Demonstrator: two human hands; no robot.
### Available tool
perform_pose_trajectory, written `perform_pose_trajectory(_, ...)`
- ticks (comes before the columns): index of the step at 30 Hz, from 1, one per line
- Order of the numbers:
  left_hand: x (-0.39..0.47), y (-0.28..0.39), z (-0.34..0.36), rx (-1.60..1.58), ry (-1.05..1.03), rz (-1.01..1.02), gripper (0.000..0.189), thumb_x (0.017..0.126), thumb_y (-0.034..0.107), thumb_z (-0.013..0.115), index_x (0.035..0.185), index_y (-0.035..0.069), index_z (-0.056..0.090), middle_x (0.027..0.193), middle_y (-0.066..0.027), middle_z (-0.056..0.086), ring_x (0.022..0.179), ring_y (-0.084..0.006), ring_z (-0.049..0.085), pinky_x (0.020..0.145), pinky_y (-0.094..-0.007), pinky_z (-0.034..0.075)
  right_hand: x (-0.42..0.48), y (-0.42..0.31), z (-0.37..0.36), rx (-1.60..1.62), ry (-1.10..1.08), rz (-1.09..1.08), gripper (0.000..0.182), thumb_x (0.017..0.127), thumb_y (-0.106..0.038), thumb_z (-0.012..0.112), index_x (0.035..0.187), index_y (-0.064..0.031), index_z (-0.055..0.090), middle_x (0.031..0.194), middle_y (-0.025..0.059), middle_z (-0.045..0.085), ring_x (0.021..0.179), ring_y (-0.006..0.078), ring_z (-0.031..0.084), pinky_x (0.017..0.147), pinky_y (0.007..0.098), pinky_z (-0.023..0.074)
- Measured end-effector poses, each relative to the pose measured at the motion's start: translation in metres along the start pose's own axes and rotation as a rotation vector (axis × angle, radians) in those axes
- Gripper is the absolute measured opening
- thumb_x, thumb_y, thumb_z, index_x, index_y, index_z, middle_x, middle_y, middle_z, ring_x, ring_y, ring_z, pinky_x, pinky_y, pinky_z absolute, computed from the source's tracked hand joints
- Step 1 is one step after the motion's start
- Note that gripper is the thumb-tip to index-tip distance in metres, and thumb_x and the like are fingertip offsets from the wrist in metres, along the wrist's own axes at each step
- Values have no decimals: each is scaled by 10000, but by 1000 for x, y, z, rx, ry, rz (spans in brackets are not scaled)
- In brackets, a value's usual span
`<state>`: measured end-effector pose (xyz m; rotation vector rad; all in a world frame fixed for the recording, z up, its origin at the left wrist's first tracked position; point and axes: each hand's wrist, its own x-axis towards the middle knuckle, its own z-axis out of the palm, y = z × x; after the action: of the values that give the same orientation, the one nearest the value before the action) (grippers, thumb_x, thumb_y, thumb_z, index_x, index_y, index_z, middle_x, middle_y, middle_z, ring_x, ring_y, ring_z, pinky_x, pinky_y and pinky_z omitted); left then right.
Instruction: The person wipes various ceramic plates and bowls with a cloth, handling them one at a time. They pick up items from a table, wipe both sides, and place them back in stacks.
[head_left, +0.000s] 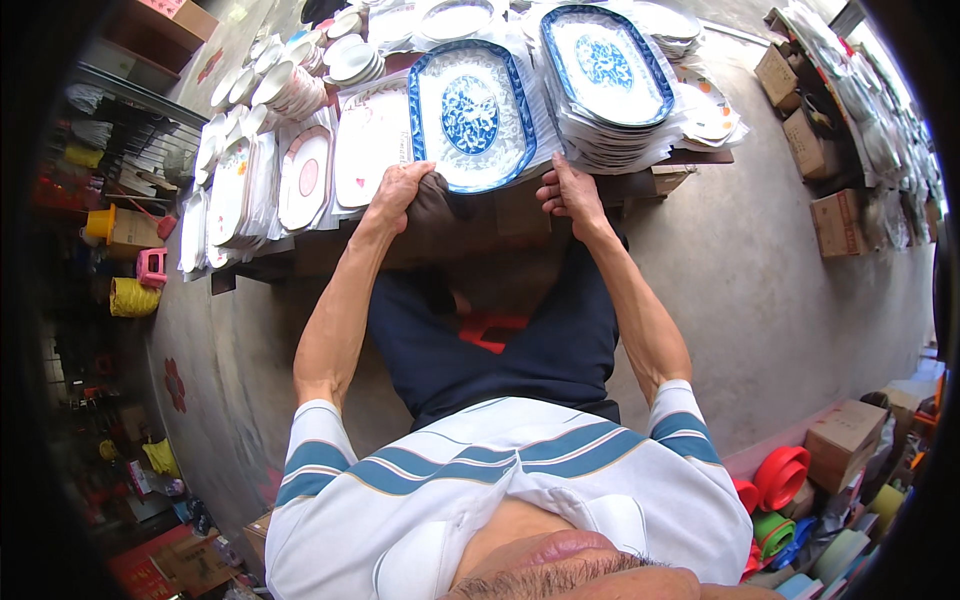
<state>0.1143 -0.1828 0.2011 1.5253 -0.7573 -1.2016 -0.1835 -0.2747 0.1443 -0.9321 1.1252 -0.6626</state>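
My left hand (402, 193) is closed on a dark cloth (435, 199) at the near left corner of a blue-and-white patterned platter (514, 127). That platter lies on a stack with white wrapping sheets between the pieces. Beside its near right corner is my right hand (569, 189), fingers loosely curled and holding nothing that I can see. A taller stack of similar platters (641, 105) stands just beyond the right hand. To the left lie a white rectangular plate (367, 157) and a pink-rimmed plate (306, 184).
Stacked bowls (281, 86) stand at the table's far left, and fruit-patterned plates (709, 112) at its right end. Cardboard boxes (836, 221) sit under another laden table at right. A red stool (491, 330) is between my legs; a pink stool (152, 268) stands at left.
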Motion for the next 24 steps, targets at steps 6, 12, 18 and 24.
perform_pose_trajectory(6,49,8,12,-71,-5,-146,173,985,149,653,941,1,733,832,-28,699,691,-110,625,606,-260,493,34,10,7,-99,17,-40,477,1034,-514,570,991,-46,643,758,60,707,518,118,610,497,259,455)
perform_pose_trajectory(12,69,-1,20,-78,-15,-203,200,977,161,642,858,9,694,786,-26,661,663,-116,602,580,-285,481,38,20,13,-72,-17,-43,324,1061,-377,573,974,-72,637,772,43,709,539,109,612,520,254,463)
perform_pose_trajectory(18,80,-16,8,60,-70,-250,241,1018,202,634,878,16,699,768,-19,672,634,-95,612,548,-255,483,36,27,13,-6,-47,-53,313,1061,-375,584,970,-82,647,778,29,711,548,95,619,514,233,447)
perform_pose_trajectory(24,89,-10,9,549,-92,-210,366,1003,289,604,883,-43,699,745,-20,637,608,-115,544,526,-309,440,38,32,11,44,-52,-33,297,1059,-372,588,964,-96,647,785,18,713,552,85,622,511,230,441)
